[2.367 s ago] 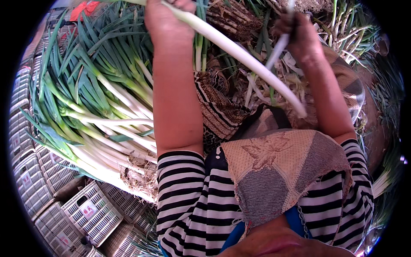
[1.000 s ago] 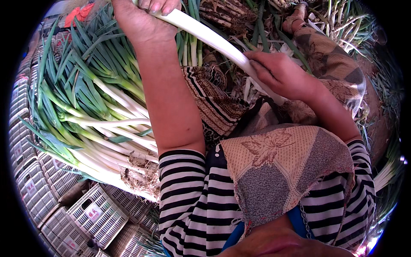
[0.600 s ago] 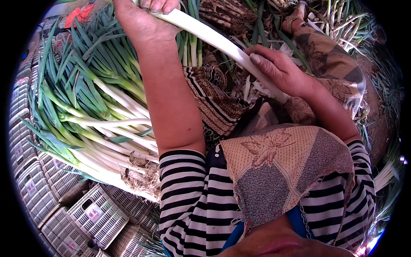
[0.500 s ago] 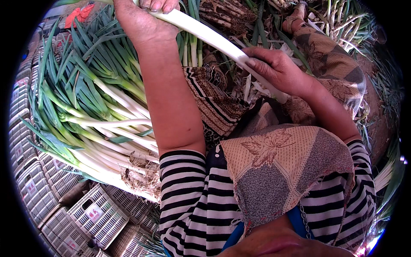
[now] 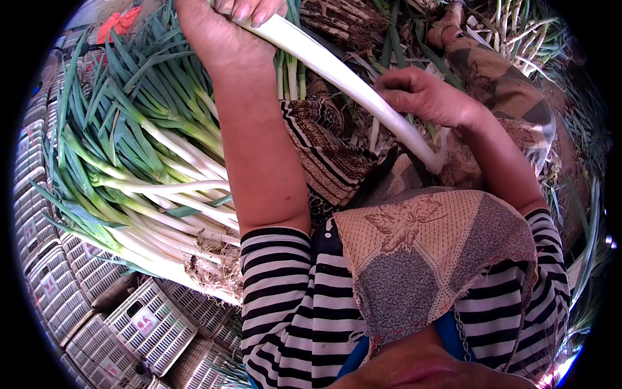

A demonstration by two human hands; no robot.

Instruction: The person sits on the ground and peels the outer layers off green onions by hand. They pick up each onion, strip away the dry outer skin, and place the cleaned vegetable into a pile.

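Note:
A long green onion [image 5: 363, 87] with a thick white stalk slants from the top middle down toward my lap. My left hand [image 5: 227, 35] is closed around its upper part. My right hand [image 5: 424, 97] is beside the lower white part, its fingers curled and pressed together; what they hold, if anything, is hidden. Below that hand, a thin pale strip [image 5: 444, 139] rises from the stalk's bottom end toward my palm. To the left lies a big heap of green onions [image 5: 162, 155] with green leaves, white stalks and a tangle of roots [image 5: 214, 266].
Pale plastic crates [image 5: 152, 324] are stacked at the lower left. A red cloth or bag [image 5: 118, 24] is behind the heap. Bundled stalks with dirty roots [image 5: 343, 19] lie at the top. Loose onions [image 5: 518, 32] and scattered peel and leaves are at the upper right, beside my patterned-trousered leg [image 5: 512, 91].
My right hand has come off the stalk's surface and shifted slightly right and back. A pale strip now stands away from the bottom end. The left hand keeps its grip, moving slightly right.

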